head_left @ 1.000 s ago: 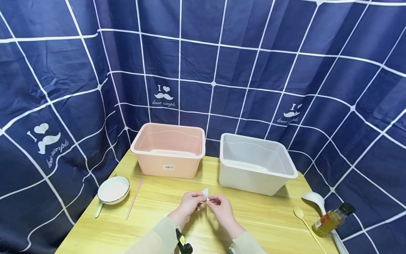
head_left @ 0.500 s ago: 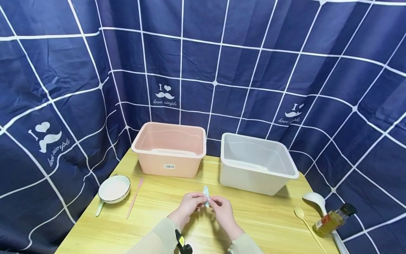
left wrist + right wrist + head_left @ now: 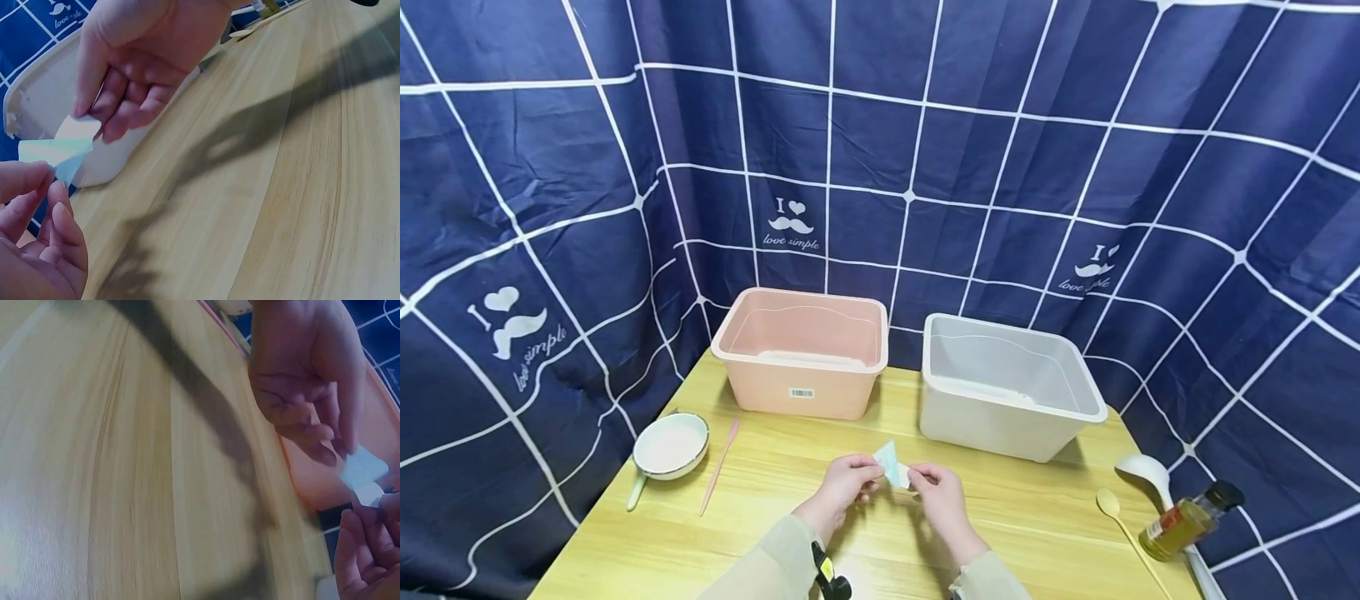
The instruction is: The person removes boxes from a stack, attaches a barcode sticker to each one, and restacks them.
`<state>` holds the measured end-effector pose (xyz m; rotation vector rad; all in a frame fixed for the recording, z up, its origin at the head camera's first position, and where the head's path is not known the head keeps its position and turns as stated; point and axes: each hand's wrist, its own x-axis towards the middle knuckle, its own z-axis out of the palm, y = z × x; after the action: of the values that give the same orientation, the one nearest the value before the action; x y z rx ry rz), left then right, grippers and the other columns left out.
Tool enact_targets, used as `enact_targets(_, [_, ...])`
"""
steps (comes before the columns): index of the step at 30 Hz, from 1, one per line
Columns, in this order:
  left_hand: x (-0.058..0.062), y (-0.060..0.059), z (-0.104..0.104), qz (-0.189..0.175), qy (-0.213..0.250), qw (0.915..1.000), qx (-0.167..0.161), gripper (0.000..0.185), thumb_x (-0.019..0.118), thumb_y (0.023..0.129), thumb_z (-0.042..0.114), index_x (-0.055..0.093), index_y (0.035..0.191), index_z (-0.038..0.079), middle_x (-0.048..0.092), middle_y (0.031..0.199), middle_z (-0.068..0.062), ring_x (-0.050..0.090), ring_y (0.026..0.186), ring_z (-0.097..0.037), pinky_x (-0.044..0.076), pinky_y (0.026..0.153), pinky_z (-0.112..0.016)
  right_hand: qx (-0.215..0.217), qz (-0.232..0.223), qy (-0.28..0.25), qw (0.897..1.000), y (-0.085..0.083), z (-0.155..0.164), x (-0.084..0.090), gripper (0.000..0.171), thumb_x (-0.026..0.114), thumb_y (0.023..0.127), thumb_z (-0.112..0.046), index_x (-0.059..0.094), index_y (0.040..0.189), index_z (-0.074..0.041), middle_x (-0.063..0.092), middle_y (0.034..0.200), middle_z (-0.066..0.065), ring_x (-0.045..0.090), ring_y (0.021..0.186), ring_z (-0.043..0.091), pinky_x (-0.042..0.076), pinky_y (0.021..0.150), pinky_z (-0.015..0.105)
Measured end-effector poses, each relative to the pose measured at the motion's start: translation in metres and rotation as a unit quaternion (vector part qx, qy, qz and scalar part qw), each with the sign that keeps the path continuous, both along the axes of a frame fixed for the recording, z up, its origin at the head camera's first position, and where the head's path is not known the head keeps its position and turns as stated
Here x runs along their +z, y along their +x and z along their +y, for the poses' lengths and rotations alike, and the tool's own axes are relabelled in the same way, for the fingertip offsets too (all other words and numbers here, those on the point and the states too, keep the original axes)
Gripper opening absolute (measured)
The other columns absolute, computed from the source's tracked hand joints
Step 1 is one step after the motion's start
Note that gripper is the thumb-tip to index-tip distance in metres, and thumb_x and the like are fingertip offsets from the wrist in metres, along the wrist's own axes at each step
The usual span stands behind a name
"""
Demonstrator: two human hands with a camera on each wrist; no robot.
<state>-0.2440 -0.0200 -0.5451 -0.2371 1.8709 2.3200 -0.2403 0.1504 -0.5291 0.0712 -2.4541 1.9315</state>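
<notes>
Between my hands, above the table point(image 3: 760, 550), is a small folded pale blue and white sheet, thin like paper point(image 3: 889, 463); its exact kind cannot be told. My left hand point(image 3: 844, 487) pinches its blue part between thumb and forefinger. My right hand point(image 3: 942, 502) pinches the white end at the other side. In the left wrist view the blue sheet point(image 3: 56, 149) stands creased above the left fingertips, with the white flap point(image 3: 80, 128) at the right hand's fingers. The right wrist view shows the sheet point(image 3: 365, 469) stretched between both hands.
A pink bin point(image 3: 797, 393) and a grey-white bin point(image 3: 992, 425) stand at the back. At left lie a white bowl point(image 3: 670, 447), a green handle point(image 3: 635, 493) and a pink stick point(image 3: 719, 467). At right are a ladle point(image 3: 1144, 469), a wooden spoon point(image 3: 1107, 502) and an oil bottle point(image 3: 1176, 527).
The right hand has moved right, away from the left. The sheet, earlier a narrow upright sliver, now spreads wider between the hands, its white end showing. The left hand stays nearly in place.
</notes>
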Motion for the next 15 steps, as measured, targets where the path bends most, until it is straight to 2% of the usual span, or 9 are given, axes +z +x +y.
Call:
enact_targets(6, [-0.004,0.0,-0.003,0.0,-0.014,0.9999,0.001,0.011,0.068,0.086,0.0,0.065,0.095,-0.006,0.063,0.079,-0.004,0.054,0.056,-0.006,0.041,0.047,-0.013,-0.031,-0.014,-0.007,0.999,-0.003,0.011,-0.003,0.017,0.064,0.092,0.001,0.065,0.101,0.015,0.069,0.082,0.015,0.064,0.073,0.018,0.056,0.065,0.032])
enact_targets(15, [-0.01,-0.002,-0.004,-0.001,-0.043,0.999,0.011,0.009,0.067,0.082,-0.005,0.062,0.09,-0.004,0.06,0.075,-0.003,0.049,0.051,-0.005,0.037,0.045,-0.014,-0.045,-0.032,-0.017,0.998,-0.002,0.021,-0.006,0.017,0.064,0.092,0.001,0.064,0.1,0.016,0.068,0.079,0.012,0.062,0.07,0.016,0.053,0.061,0.029])
